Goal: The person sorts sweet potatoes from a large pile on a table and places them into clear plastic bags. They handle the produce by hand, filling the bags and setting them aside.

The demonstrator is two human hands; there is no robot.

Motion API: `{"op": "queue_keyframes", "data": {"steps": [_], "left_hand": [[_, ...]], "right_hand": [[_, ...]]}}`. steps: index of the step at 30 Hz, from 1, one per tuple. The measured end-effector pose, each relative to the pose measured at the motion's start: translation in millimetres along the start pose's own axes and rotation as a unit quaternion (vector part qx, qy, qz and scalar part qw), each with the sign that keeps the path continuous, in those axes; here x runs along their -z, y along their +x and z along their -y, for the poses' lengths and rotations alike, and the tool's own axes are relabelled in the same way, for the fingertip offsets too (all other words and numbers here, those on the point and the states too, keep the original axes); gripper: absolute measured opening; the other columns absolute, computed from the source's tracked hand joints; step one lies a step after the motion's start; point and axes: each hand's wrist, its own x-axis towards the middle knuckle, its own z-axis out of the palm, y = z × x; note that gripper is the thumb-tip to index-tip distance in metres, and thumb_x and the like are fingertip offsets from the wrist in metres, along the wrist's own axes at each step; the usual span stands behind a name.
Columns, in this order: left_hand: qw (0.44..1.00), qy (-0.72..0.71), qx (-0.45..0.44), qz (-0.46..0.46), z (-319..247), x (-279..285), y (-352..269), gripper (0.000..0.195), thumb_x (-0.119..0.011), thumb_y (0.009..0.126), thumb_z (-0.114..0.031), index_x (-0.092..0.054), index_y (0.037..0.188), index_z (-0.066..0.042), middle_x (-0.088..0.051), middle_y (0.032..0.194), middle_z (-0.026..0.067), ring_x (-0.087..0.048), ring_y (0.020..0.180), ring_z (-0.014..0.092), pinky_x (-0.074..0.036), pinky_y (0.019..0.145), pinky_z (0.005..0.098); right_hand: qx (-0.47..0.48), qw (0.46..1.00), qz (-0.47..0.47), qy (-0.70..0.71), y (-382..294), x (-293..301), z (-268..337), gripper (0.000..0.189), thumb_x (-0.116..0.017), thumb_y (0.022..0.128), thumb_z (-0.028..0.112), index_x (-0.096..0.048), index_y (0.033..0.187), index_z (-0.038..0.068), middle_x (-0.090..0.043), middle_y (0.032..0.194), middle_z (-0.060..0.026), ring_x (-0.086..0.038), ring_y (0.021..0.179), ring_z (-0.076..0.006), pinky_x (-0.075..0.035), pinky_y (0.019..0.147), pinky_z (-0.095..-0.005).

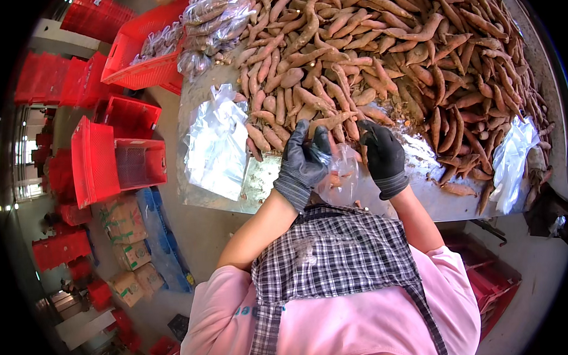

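Observation:
My left hand (pixel 306 160), in a dark work glove with a grey knit cuff, grips the rim of a clear plastic bag (pixel 342 180). A few reddish pieces show through the bag, which rests at the table's near edge. Just beyond the left fingertips lies a pale sweet potato (pixel 332 121). My right hand (pixel 384 148), gloved in black, is right of the bag with its fingers bent at the edge of the sweet potato heap (pixel 354 48). Its fingers hide whether anything is held there.
Flat clear bags (pixel 217 147) lie on the metal table (pixel 205 199) at left, another bag (pixel 513 160) at right. Filled bags (pixel 215 20) are piled at the back left, beside a red crate (pixel 144 65). Red crates (pixel 95 160), cardboard boxes (pixel 123 220) and a blue pallet (pixel 159 238) stand on the floor.

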Motion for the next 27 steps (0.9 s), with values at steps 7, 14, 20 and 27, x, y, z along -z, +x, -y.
{"op": "queue_keyframes", "data": {"steps": [7, 14, 20, 27], "left_hand": [[0.999, 0.019, 0.000, 0.032, 8, 4, 0, 0.014, -0.062, 0.081, -0.014, -0.058, 0.087, -0.001, -0.063, 0.073, 0.0105, -0.064, 0.062, 0.020, -0.057, 0.059, 0.0289], [0.919, 0.365, -0.129, 0.073, 8, 5, -12, 0.018, -0.060, 0.085, -0.020, -0.054, 0.091, -0.004, -0.060, 0.075, 0.0070, -0.060, 0.058, 0.016, -0.053, 0.057, 0.0277], [0.789, 0.582, -0.163, 0.109, 13, -19, -64, 0.058, -0.060, 0.083, -0.015, -0.026, 0.129, -0.005, -0.049, 0.117, 0.0168, -0.063, 0.062, 0.017, -0.052, 0.048, 0.0236], [0.766, 0.620, -0.043, 0.161, 6, -37, -103, 0.063, -0.048, 0.087, -0.014, -0.013, 0.138, -0.007, -0.036, 0.133, 0.0192, -0.062, 0.061, 0.014, -0.050, 0.048, 0.0209]], "right_hand": [[-0.020, 0.998, 0.037, -0.056, 3, -29, -14, 0.032, -0.060, 0.076, 0.007, -0.056, 0.107, 0.009, -0.060, 0.088, -0.0158, -0.059, 0.079, -0.0321, -0.047, 0.067, -0.0380], [-0.264, 0.847, 0.151, 0.436, 7, 15, 5, 0.030, -0.053, 0.085, 0.019, -0.057, 0.111, 0.003, -0.055, 0.072, 0.0005, -0.043, 0.053, -0.0043, -0.036, 0.048, -0.0187], [-0.294, 0.844, 0.154, 0.422, 3, 57, 10, 0.031, -0.057, 0.084, 0.021, -0.059, 0.108, 0.001, -0.059, 0.076, -0.0023, -0.043, 0.050, -0.0040, -0.035, 0.047, -0.0176], [-0.056, 0.938, 0.341, 0.043, 3, 59, 42, 0.028, -0.064, 0.077, 0.020, -0.063, 0.102, 0.008, -0.065, 0.086, -0.0119, -0.063, 0.077, -0.0249, -0.049, 0.069, -0.0335]]}}
